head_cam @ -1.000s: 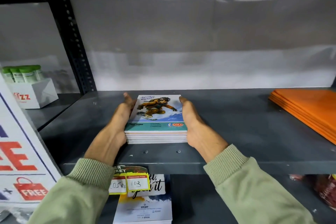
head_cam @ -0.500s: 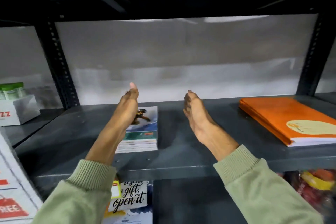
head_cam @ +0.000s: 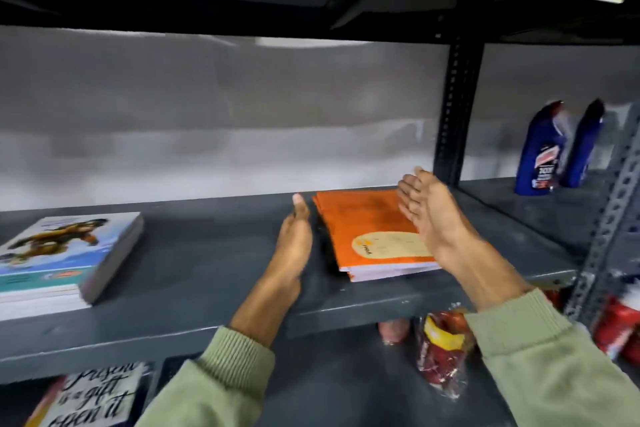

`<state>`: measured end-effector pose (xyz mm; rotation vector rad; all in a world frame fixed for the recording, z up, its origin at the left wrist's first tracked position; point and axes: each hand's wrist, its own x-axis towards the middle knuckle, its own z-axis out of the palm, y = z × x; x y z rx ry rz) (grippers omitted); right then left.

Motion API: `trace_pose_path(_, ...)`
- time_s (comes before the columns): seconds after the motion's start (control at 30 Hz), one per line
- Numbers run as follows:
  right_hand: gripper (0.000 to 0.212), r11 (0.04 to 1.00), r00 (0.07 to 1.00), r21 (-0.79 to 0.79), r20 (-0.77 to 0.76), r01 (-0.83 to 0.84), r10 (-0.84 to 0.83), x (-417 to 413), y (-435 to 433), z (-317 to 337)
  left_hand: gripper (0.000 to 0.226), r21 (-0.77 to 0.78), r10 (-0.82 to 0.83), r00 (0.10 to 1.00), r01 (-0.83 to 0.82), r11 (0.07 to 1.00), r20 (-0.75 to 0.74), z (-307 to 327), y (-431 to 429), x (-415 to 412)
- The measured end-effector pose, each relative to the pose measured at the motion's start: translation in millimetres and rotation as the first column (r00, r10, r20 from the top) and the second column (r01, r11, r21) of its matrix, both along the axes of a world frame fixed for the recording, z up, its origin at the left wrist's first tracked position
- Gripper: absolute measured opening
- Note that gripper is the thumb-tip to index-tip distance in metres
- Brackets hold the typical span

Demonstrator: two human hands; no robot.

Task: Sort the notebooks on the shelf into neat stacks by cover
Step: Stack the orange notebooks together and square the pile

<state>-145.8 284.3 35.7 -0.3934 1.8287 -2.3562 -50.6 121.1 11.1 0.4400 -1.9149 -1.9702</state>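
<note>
We bracket the orange notebook stack [head_cam: 367, 236] on the grey shelf [head_cam: 207, 274] with both hands spread flat, holding nothing: left hand [head_cam: 294, 243] just beside its left edge, right hand [head_cam: 429, 208] over its right side, seemingly ready to square it. The illustrated-cover stack [head_cam: 59, 256] lies well apart at left, cut off by the frame. Motion blur hides the cover print, and whether the palms touch.

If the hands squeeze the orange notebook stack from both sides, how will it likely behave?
The orange notebook stack looks thin and soft-covered, so it would probably flex if lifted. Its edges are uneven, so the copies likely slide over each other easily when pushed. Lying flat, it shouldn't tip.
</note>
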Motion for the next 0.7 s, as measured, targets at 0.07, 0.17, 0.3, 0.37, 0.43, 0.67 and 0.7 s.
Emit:
trace_pose_path(0.07,0.055,0.995,0.999,0.1,-0.025,0.022,-0.02,-17.2,38.6,0.0,0.058,0.022,0.063,0.998,-0.063,0.998,0.009,0.1,22.1,-12.1)
trace_pose_path(0.17,0.064,0.953,0.998,0.295,-0.031,0.07,-0.063,-35.8,69.8,-6.2,0.064,0.061,0.054,0.998,-0.055,0.997,0.019,-7.2,42.5,-22.3)
trace_pose_path(0.3,0.075,0.877,0.998,0.48,0.06,-0.028,-0.001,-50.4,84.0,-21.6,0.065,0.154,0.142,0.989,-0.147,0.977,0.045,-9.4,59.4,-28.9)
trace_pose_path(0.37,0.052,0.87,0.99,0.478,0.125,-0.121,0.069,-49.5,83.7,-25.3,0.059,0.218,0.162,0.986,-0.169,0.961,0.049,-8.3,65.0,-30.8)
trace_pose_path(0.43,0.044,0.896,0.975,0.403,0.188,-0.188,0.12,-50.2,81.4,-32.7,0.055,0.261,0.178,0.983,-0.186,0.947,0.052,-7.1,71.1,-32.4)
trace_pose_path(0.67,0.041,0.952,0.962,0.236,0.235,-0.197,0.14,-54.4,80.4,-42.4,0.055,0.326,0.177,0.983,-0.185,0.927,0.055,-6.0,83.8,-38.3)
trace_pose_path(0.7,0.043,0.95,0.957,0.223,0.239,-0.219,0.164,-54.6,81.6,-42.7,0.055,0.322,0.175,0.983,-0.184,0.929,0.056,-6.1,84.5,-37.1)
